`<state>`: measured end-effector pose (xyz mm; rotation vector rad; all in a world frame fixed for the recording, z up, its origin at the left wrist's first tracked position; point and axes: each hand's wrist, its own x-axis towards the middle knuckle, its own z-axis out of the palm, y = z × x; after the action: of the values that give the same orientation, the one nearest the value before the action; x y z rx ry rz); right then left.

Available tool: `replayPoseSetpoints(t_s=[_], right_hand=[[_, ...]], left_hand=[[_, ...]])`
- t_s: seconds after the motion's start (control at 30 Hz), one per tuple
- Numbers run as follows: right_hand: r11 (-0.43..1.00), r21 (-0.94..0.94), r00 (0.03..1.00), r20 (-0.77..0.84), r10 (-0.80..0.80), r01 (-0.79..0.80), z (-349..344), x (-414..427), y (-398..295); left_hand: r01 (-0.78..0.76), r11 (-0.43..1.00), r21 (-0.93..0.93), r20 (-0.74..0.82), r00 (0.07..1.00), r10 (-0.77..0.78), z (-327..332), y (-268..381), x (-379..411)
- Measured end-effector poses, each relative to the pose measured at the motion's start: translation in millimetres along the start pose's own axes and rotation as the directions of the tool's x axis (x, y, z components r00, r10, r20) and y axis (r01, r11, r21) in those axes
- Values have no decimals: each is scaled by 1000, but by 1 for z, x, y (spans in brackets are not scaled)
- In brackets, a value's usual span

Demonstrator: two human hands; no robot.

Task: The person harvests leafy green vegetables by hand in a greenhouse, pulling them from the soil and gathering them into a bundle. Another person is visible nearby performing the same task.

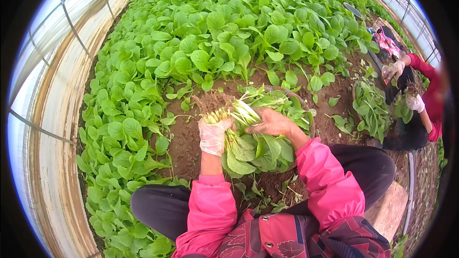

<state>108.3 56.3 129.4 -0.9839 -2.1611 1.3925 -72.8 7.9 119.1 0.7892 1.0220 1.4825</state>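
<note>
My left hand point(214, 134), in a thin pale glove, is closed around a bunch of rooted leafy greens point(215, 114). Brown, hair-like roots point(211, 101) stick up beyond its fingers. Bare, my right hand point(274, 123) grips pale cut-looking stalks point(245, 112) against the right side of that bunch, thumb below and fingers above. Broad green leaves point(251, 152) hang beneath both hands, and which stalks they belong to is partly hidden. Behind my right hand lies a heap of picked greens point(283, 102) with a curved rim point(300, 99) showing at its far edge.
Dense leafy plants point(215, 43) grow ahead and to the left, beside the greenhouse's plastic wall point(53, 150). Bare soil point(184, 143) lies before my knees. At right, a co-worker's gloved hand point(415, 102) holds rooted greens near another leaf pile point(373, 109). A pale pipe point(410, 193) runs nearby.
</note>
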Motion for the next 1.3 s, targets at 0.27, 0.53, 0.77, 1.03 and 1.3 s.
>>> replayPoseSetpoints(t_s=[0.27, 0.53, 0.77, 1.03, 1.3], right_hand=[[995, 98, 995, -101, 27, -17, 4, -2, 4], [820, 572, 990, -129, 60, 25, 18, 1, 25], [894, 447, 910, -362, 200, -19, -5, 4, 34], [543, 807, 876, -415, 244, 232, 16, 8, 21], [558, 766, 892, -442, 95, 320, 4, 5, 19]], left_hand=[[-29, 994, -102, 12, 999, 31, 4, -3, 2], [3, 990, -142, 4, 1000, -3, 2, 0, 0], [116, 988, 99, 239, 961, -137, -7, 14, -9], [64, 945, 322, 435, 876, -208, 36, -32, -16], [44, 856, 515, 440, 843, -309, 20, -54, -11]])
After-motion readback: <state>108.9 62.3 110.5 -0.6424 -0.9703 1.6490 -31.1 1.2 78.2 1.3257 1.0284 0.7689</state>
